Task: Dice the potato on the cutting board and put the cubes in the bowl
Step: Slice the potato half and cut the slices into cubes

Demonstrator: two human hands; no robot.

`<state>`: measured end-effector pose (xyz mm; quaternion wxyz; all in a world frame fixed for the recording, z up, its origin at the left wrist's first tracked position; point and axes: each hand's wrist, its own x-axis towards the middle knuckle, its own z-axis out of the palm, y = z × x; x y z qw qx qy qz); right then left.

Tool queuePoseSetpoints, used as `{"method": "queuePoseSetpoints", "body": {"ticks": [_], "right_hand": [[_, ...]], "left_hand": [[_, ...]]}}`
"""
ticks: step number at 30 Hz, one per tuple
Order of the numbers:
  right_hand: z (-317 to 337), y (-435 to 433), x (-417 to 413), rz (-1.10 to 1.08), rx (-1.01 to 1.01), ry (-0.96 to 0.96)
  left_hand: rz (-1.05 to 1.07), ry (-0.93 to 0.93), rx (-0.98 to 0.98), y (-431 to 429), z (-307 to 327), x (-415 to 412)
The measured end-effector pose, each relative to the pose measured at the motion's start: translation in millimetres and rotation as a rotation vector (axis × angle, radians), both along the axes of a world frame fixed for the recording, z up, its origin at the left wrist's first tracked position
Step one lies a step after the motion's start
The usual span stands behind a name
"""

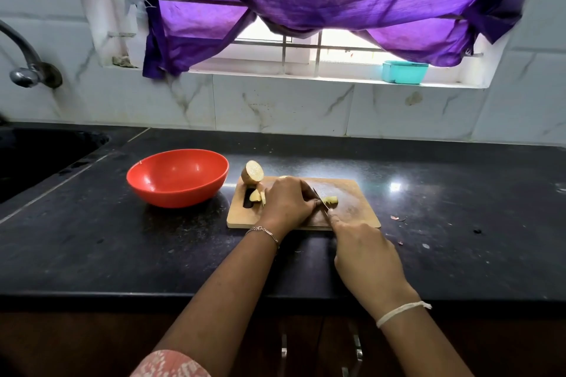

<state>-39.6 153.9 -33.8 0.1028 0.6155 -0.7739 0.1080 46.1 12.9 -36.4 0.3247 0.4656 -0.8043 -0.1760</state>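
Slicing is under way at mid-frame: the right hand [364,251] is gripping the knife [321,199], forefinger lying along its spine, while the left hand [288,199] is curling over a potato strip [330,200] on the cutting board [352,202]. Next, I judge, crosswise cuts are needed, fingertips tucked. A potato half [253,172] is standing at the board's upper-left corner, possibly crowding the path to the cube-less red bowl [177,176] further left.

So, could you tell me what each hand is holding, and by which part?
The right hand grips the knife by its handle, forefinger on the blade's spine; the left hand holds down a potato piece by its left end.
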Motion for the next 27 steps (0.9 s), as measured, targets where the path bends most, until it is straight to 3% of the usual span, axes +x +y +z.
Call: {"method": "queuePoseSetpoints", "body": {"ticks": [5,13,27], "right_hand": [[1.0,7.5,-11.3,-0.005,-0.059,-0.146],[6.8,19.3,-21.9,0.090,-0.067,-0.030],[11.4,-13.8,-63.6,0.023,0.000,0.062]], "left_hand": [[0.017,-0.002,-0.028,-0.1,-0.5,-0.3],[0.252,-0.149,-0.171,0.6,2.7,7.3],[0.302,-0.210,-0.118,0.0,3.2,8.1]]}}
